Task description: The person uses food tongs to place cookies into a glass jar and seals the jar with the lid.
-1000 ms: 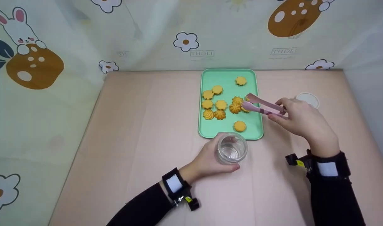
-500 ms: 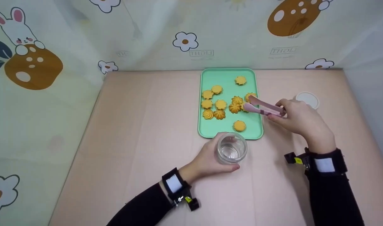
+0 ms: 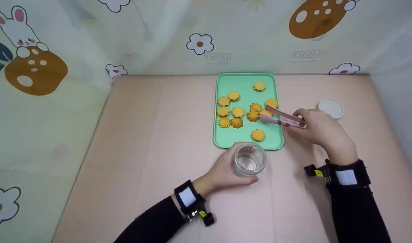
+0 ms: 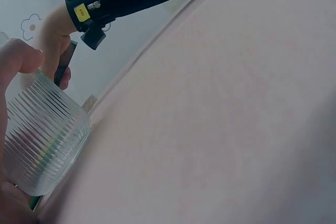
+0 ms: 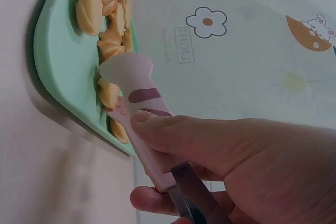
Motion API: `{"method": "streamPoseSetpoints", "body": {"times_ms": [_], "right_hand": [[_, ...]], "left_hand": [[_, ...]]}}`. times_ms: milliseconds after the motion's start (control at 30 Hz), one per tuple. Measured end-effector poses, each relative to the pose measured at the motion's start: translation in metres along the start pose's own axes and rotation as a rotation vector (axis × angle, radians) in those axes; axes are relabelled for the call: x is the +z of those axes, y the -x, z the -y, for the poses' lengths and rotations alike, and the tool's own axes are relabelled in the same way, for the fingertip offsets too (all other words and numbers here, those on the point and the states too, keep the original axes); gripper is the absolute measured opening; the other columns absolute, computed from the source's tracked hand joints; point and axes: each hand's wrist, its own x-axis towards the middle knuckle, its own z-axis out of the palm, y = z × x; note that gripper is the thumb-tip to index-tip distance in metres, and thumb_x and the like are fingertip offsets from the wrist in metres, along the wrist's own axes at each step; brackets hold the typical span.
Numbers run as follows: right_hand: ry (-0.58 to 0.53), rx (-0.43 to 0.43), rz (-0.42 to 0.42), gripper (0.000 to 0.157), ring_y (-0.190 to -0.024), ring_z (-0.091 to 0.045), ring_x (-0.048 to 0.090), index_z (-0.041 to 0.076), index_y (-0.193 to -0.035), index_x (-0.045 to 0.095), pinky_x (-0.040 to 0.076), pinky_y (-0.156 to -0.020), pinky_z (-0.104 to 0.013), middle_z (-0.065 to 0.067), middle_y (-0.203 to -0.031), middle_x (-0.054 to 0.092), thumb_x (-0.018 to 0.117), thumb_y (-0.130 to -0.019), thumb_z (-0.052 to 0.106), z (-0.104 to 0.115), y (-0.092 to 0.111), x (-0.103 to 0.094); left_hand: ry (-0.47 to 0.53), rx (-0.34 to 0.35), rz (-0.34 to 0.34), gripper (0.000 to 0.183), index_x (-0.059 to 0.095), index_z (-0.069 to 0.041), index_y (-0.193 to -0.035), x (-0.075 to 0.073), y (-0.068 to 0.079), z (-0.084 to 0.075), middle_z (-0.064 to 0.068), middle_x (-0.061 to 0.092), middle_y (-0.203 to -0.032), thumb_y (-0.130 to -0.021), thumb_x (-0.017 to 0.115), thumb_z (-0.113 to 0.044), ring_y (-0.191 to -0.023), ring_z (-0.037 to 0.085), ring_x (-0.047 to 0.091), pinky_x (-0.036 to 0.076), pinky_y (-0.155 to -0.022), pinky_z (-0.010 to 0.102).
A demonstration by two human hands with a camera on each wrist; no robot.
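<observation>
My left hand (image 3: 222, 170) grips a clear ribbed glass jar (image 4: 50, 135) around its side, its open mouth facing up in front of the tray. In the right hand (image 3: 322, 130) is a pair of pink tongs (image 5: 139, 85), pinched between thumb and fingers. The tong tips reach over the right side of a green tray (image 3: 239, 141), on either side of a golden cookie (image 3: 266, 112) that they partly cover. Whether they touch it I cannot tell. Several other cookies (image 3: 238, 112) lie about the tray, some round and scalloped, some swirled. No cookie shows in the jar.
A round white lid (image 3: 331, 108) lies on the table (image 3: 141, 141) to the right of the tray, just beyond my right hand. Behind the table hangs a printed curtain (image 3: 158, 37), which also runs along the left side.
The tongs have moved down slightly, off the cookie at the tray's right edge, which now shows more fully, and onto the one below it. My left hand and the jar stay in place.
</observation>
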Motion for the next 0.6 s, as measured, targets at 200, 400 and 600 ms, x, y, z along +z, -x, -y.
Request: {"method": "streamPoseSetpoints", "body": {"times_ms": [200, 400, 600], "right_hand": [[-0.002, 0.003, 0.002, 0.045, -0.078, -0.031, 0.062, -0.006, -0.128, 0.069, 0.051, -0.068, -0.047, -0.018, -0.094, 0.071, 0.082, -0.098, 0.026, 0.0001, -0.0011, 0.0003], [0.001, 0.004, 0.006, 0.045, -0.078, -0.031, 0.063, -0.005, -0.129, 0.068, 0.053, -0.069, -0.05, -0.018, -0.095, 0.072, 0.082, -0.099, 0.026, -0.0011, -0.0014, 0.0006], [0.011, -0.019, 0.004, 0.04, -0.081, -0.032, 0.063, 0.0, -0.128, 0.068, 0.054, -0.07, -0.052, -0.018, -0.097, 0.071, 0.081, -0.101, 0.026, -0.0031, 0.0002, 0.0016]], "left_hand": [[-0.009, 0.013, 0.006, 0.089, 0.052, -0.021, -0.152, -0.0005, -0.0007, 0.0007, 0.006, 0.069, -0.141, -0.078, 0.1, -0.025, -0.133, 0.021, 0.065, 0.05, -0.119, 0.039], [0.006, 0.019, 0.013, 0.088, 0.051, -0.021, -0.152, -0.0006, -0.0011, 0.0015, 0.008, 0.068, -0.142, -0.078, 0.1, -0.025, -0.134, 0.022, 0.064, 0.049, -0.12, 0.04], [0.004, 0.01, 0.012, 0.088, 0.051, -0.021, -0.152, -0.0005, -0.0003, 0.0019, 0.007, 0.068, -0.142, -0.078, 0.1, -0.024, -0.134, 0.021, 0.064, 0.049, -0.12, 0.039]]}}
